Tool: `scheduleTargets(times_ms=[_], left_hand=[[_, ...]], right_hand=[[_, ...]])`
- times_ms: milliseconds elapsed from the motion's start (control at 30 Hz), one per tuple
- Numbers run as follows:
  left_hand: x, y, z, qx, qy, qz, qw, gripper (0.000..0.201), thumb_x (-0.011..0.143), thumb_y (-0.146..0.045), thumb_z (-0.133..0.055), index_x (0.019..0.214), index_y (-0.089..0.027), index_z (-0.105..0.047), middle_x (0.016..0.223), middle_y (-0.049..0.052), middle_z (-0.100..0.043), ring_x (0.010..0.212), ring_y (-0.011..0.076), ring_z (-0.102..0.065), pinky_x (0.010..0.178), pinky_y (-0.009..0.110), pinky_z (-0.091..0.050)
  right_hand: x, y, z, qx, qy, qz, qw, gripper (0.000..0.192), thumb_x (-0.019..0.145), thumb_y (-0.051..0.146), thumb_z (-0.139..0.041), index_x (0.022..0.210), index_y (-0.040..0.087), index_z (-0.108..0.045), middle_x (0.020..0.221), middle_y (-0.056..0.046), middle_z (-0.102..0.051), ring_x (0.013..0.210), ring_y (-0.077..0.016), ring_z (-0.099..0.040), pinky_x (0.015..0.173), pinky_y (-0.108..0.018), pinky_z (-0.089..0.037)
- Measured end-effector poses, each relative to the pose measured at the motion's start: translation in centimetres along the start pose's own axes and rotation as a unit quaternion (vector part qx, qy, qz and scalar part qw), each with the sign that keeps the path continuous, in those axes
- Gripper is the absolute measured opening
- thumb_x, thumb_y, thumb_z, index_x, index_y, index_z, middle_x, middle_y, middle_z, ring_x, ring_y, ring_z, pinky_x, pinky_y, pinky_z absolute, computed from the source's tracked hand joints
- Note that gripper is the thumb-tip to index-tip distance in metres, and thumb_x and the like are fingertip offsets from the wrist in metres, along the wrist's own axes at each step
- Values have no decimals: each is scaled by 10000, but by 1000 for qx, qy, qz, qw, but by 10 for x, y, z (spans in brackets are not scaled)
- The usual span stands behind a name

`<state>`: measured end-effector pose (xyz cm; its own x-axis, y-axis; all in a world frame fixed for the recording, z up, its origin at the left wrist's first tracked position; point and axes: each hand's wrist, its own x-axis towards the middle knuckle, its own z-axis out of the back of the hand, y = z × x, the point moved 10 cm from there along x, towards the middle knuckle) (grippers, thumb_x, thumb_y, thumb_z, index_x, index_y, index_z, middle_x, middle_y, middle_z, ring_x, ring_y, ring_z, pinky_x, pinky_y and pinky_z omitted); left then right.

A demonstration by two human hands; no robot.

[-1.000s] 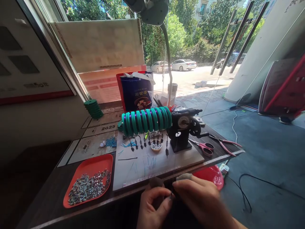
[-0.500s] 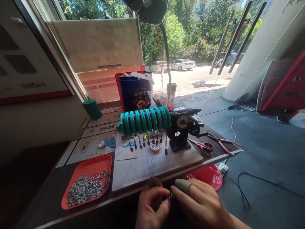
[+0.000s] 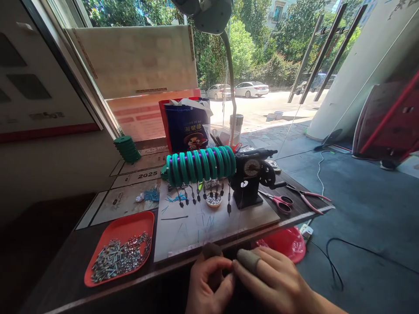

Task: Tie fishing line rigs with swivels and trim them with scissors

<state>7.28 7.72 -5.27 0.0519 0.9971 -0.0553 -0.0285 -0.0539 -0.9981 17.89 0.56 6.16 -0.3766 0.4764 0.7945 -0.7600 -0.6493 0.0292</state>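
Small shiny piece, earlier visible at fingertips, now hidden, place unclear. Left hand [image 3: 207, 283], right hand [image 3: 278, 279]: fingers bent, tips meeting before one white rectangular board [image 3: 190, 242]; grasp cannot be told. Left of board: one red plastic tray [image 3: 131, 225]; right: one pink-handled pliers [image 3: 304, 195].

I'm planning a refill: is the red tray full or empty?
Neither; partly full. Small metal pieces lie heaped across the near part of the red tray, while its red bottom shows beyond them.

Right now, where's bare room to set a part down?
Free: dark tabletop left of the orange tray; white board in front of the black stand. Crowded: under the green roll, around the bead dish; right, scissors and pliers; left hand, right hand at front.
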Motion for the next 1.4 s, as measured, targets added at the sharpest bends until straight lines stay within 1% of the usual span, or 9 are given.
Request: scheduleTargets(times_ms=[100,200,300,467,567,667,1000,1200,1400], left_hand=[[1,4,2,45,-5,-6,999,239,543,-409,-738,631,-188,-710,735,55,-644,714,175,-579,674,228,-457],[2,11,2,60,0,-11,998,276,569,-445,-718,653,-182,-709,763,65,-651,746,187,-581,681,233,-457],[3,17,1,35,9,-9,999,271,570,-434,-723,663,-180,-701,760,60,-647,763,191,-582,689,239,-463],[3,27,-1,-11,32,38,999,217,561,-345,-730,677,-165,-688,742,49,-634,736,176,-576,645,230,-457],[2,29,-6,-50,59,73,994,167,543,-251,-702,683,-164,-676,722,33,-626,711,163,-570,635,229,-448],[1,29,-12,-71,80,97,989,145,525,-180,-638,667,-166,-668,691,18,-605,717,162,-561,634,231,-435],[0,15,-12,-60,37,107,992,170,487,-141,-540,586,-177,-674,622,-8,-591,622,122,-515,640,225,-385],[2,17,-14,-60,63,98,991,194,495,-99,-555,633,-162,-676,649,11,-625,667,157,-562,667,243,-419],[3,15,-11,-75,56,94,991,217,494,-107,-542,656,-157,-678,699,15,-655,707,168,-585,710,254,-429]], right_hand=[[-4,-11,-6,55,20,-43,997,332,910,143,-326,778,112,-629,618,-66,-609,516,-126,-528,489,-239,-407],[-18,-41,-27,190,78,-204,957,201,869,183,-458,787,150,-638,654,-38,-614,556,-100,-559,505,-182,-417],[-40,-60,-47,330,95,-360,868,91,787,209,-589,741,156,-647,652,-17,-627,578,-90,-574,526,-152,-419],[-69,-65,-77,519,59,-527,670,201,719,331,-660,732,132,-633,581,5,-588,499,-69,-511,473,-148,-394],[-70,-67,-84,553,44,-542,631,195,688,305,-687,718,123,-625,577,11,-581,481,-50,-480,463,-140,-372],[-68,-68,-88,564,57,-541,621,177,657,266,-701,697,111,-627,553,19,-557,455,-45,-462,440,-142,-348],[-59,-63,-88,569,116,-518,628,78,653,178,-651,680,105,-643,607,3,-587,468,-51,-458,440,-156,-335],[-45,-60,-82,517,179,-464,697,75,699,181,-634,688,112,-661,590,8,-571,527,-68,-469,497,-165,-358],[-36,-59,-82,476,239,-430,729,103,727,212,-634,702,116,-663,601,8,-573,568,-83,-494,515,-168,-354]])
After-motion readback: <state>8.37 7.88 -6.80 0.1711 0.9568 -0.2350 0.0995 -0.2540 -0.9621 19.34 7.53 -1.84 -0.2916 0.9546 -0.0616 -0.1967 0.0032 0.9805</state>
